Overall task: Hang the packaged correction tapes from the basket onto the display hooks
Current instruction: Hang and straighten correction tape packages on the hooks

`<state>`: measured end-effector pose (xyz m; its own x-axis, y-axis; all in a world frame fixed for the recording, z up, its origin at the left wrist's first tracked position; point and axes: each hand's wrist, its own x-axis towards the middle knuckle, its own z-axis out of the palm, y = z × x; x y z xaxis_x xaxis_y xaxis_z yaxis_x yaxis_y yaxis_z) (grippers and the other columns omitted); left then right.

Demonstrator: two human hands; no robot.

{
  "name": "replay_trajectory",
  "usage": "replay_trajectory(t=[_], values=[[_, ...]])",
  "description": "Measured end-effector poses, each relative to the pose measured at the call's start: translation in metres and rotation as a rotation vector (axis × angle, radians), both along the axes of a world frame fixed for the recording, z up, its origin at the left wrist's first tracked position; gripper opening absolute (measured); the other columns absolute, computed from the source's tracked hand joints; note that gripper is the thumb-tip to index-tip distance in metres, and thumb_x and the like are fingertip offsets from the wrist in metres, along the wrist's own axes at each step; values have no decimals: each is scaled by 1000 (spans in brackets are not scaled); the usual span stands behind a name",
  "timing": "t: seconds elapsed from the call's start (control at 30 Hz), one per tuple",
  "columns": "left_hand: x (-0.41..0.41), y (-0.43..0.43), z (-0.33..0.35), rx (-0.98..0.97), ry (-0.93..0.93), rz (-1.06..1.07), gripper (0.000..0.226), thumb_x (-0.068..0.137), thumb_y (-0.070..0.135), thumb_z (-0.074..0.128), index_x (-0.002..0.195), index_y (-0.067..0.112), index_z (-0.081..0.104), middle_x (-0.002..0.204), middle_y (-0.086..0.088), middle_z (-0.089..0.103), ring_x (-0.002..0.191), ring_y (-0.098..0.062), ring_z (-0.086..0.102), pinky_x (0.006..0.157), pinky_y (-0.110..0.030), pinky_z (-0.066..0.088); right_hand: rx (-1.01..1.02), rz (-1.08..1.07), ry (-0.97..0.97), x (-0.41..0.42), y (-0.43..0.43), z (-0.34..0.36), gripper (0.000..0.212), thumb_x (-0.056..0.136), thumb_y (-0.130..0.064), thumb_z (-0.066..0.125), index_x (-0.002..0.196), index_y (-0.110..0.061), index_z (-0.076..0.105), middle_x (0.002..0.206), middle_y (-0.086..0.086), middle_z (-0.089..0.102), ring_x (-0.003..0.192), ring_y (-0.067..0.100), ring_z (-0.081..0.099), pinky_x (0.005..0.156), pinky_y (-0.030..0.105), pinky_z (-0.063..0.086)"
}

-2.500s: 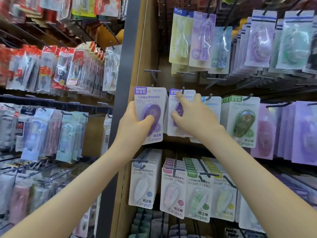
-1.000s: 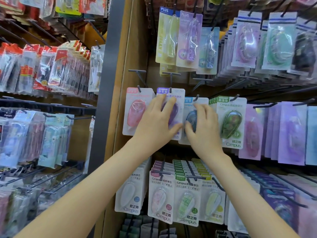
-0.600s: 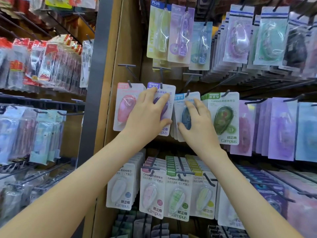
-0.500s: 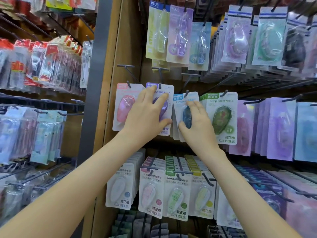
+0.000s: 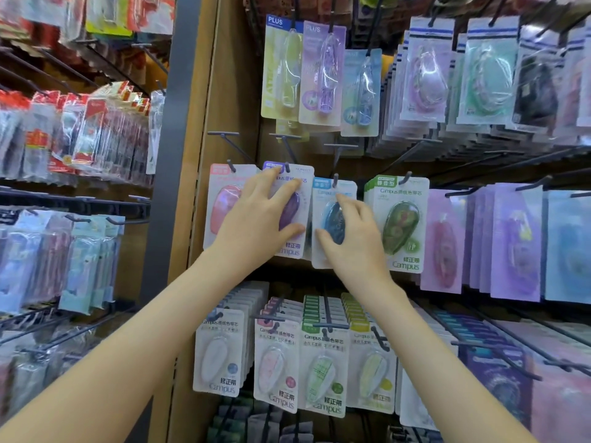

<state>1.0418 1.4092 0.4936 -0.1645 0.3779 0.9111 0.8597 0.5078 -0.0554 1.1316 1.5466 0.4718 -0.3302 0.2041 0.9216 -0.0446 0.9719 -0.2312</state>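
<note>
"Campus" tape packs on hooks (image 5: 334,180).
Your left grip (image 5: 259,225) lies flat-fingered on the purple pack (image 5: 292,251), your right grip (image 5: 351,241) likewise on the blue pack (image 5: 321,193), clasping nothing.

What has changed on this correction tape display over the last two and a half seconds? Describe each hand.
The left hand no longer holds a pack in front of the pink pack, which now shows; it rests further right on the hooked purple pack. The right hand left that pack and moved right to the blue pack. The green pack hangs as before.
</note>
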Motion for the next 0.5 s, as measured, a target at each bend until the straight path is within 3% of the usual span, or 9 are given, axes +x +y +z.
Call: replay_trajectory(t=[0.17,0.4,0.5], values=[[-2,2,-3,-4,28,26,72,88,40,63,149,22,28,157,-9,19,143,-26,19,112,-37,25,190,-254,-34,-6,-4,-3,69,92,-38,59,150,-20,27,137,10,30,128,24,25,105,32,27],[-7,13,-14,-10,54,63,73,93,37,57,152,16,20,159,-14,11,146,-32,9,116,-42,18,197,-342,-90,-17,-1,-3,69,93,-41,54,151,-20,22,142,15,29,126,29,28,105,39,29],[-8,12,-19,26,83,42,68,92,37,56,149,12,28,155,-20,23,143,-37,21,113,-46,24,176,-325,-147,-12,1,-4,72,93,-45,51,153,-26,14,149,14,19,132,29,19,109,41,22]])
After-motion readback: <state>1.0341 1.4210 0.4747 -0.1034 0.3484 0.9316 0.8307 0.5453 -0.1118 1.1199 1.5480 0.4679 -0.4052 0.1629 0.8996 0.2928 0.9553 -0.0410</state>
